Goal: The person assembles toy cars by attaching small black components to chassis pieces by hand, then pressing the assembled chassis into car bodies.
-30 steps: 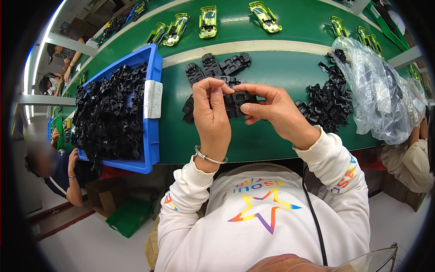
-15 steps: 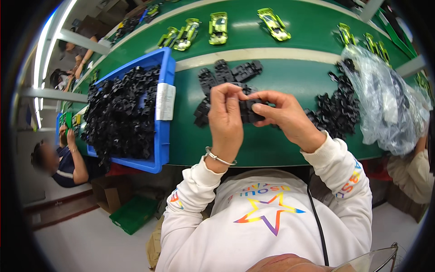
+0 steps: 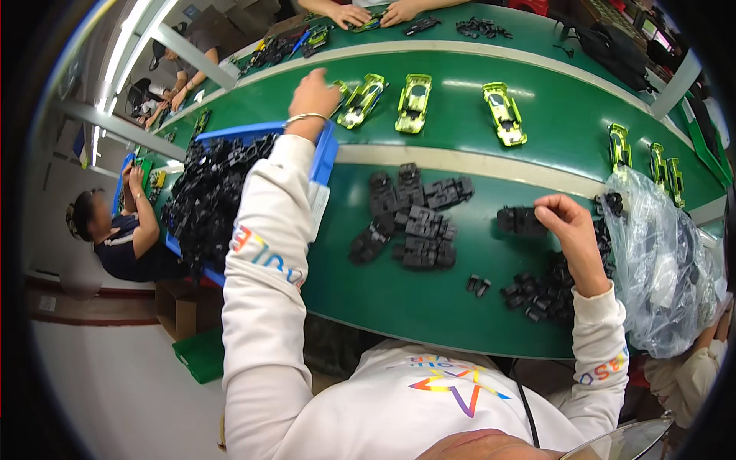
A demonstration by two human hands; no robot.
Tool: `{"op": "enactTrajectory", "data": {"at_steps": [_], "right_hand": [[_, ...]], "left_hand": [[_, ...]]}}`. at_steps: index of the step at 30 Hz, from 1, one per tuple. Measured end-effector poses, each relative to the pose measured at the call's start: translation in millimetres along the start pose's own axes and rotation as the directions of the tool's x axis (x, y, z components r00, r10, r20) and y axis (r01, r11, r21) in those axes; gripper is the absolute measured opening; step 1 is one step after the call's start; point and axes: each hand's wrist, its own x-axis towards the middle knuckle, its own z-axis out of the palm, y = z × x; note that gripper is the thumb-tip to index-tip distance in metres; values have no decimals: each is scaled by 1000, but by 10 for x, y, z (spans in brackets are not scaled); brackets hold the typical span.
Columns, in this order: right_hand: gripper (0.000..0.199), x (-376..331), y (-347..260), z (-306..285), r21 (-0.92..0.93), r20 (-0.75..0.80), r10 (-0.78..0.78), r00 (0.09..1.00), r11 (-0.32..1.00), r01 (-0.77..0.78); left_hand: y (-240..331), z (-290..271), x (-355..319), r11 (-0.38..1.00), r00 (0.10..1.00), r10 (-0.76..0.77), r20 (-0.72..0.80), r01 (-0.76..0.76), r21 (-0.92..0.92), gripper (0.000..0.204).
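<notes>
My left hand (image 3: 314,92) is stretched far forward over the blue bin (image 3: 326,157). It rests against the near end of a lime-green toy car body (image 3: 362,100) on the green belt. Its fingers are curled and hidden behind the back of the hand. My right hand (image 3: 566,222) is lower on the right and pinches a black plastic chassis part (image 3: 520,221) just above the table. A cluster of black chassis parts (image 3: 414,222) lies between my two arms. Small black pieces (image 3: 537,295) are heaped below my right hand.
The blue bin is full of black parts (image 3: 207,199). More green car bodies (image 3: 504,113) lie along the belt. A clear plastic bag (image 3: 659,261) of parts sits at the right. A seated person (image 3: 115,230) works at the left, and another person's hands (image 3: 368,14) work at the far side.
Both hands were together in front of me on a black part. My left arm has since reached forward to the green car, and my right hand has moved right with the black part.
</notes>
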Motion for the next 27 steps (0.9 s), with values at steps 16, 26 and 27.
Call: {"op": "enactTrajectory", "data": {"at_steps": [16, 26, 27], "right_hand": [[16, 279, 87, -423, -208, 39, 148, 988, 969, -136], [40, 808, -301, -250, -602, 97, -250, 963, 756, 257], [44, 1029, -244, -209, -585, 70, -286, 956, 764, 271]], "left_hand": [[-53, 991, 640, 991, 925, -64, 374, 104, -88, 68], [158, 870, 486, 968, 900, -213, 381, 246, -40, 65], [159, 897, 462, 974, 921, -203, 332, 224, -25, 66]]}}
